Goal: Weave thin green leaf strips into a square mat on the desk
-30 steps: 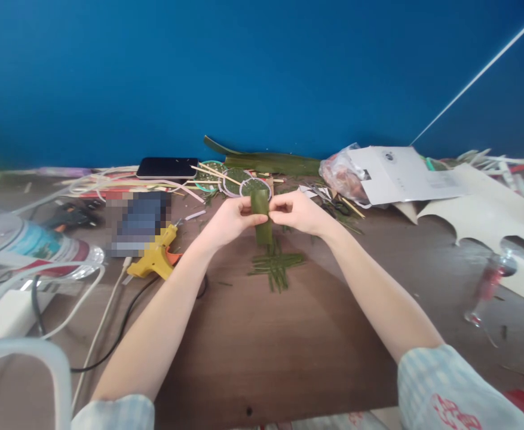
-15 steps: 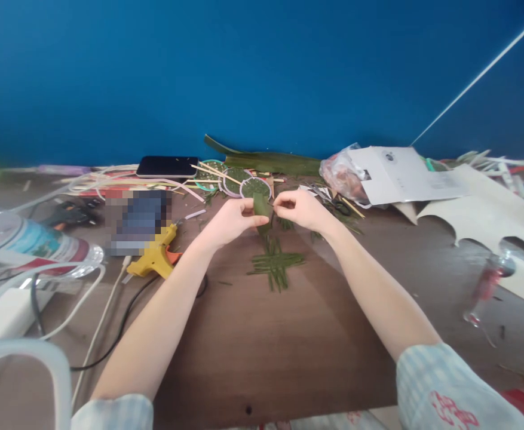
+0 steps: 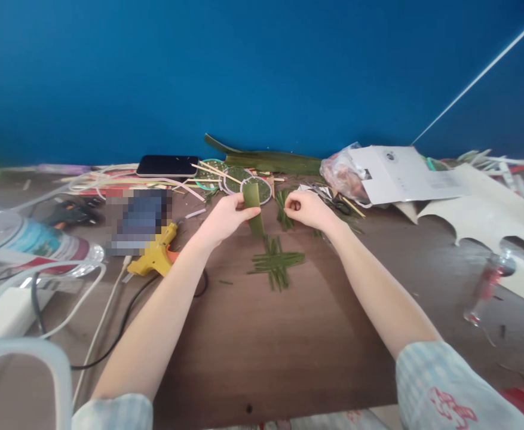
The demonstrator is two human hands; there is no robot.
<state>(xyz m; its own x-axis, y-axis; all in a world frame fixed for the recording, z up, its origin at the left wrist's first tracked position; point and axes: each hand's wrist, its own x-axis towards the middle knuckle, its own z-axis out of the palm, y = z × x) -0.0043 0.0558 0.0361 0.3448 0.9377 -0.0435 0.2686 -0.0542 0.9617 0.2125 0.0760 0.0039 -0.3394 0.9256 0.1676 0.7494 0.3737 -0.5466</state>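
My left hand (image 3: 230,216) pinches a wide green leaf strip (image 3: 253,206) between thumb and fingers, holding it upright above the table. To its right, my right hand (image 3: 305,209) has its fingertips pressed together; whatever may be in them is too small to make out. Just beside those fingertips lies a small bundle of thin green leaf slivers (image 3: 284,210). Nearer to me, more slivers form a woven green cross (image 3: 278,261) flat on the wood. Behind the leaf strip are round hoops filled with green bits, one a white-rimmed hoop (image 3: 264,192).
On the left are a yellow glue gun (image 3: 154,254), a black phone (image 3: 167,166), a plastic bottle (image 3: 33,245) and cables. Long leaves (image 3: 275,162) lie along the blue wall. Scissors (image 3: 340,205), a plastic bag (image 3: 345,173) and cut white card (image 3: 495,206) are on the right.
My right hand has moved slightly right, away from the leaf strip. My left hand has shifted a little left with the strip, and the sliver bundle between the hands shows more fully.
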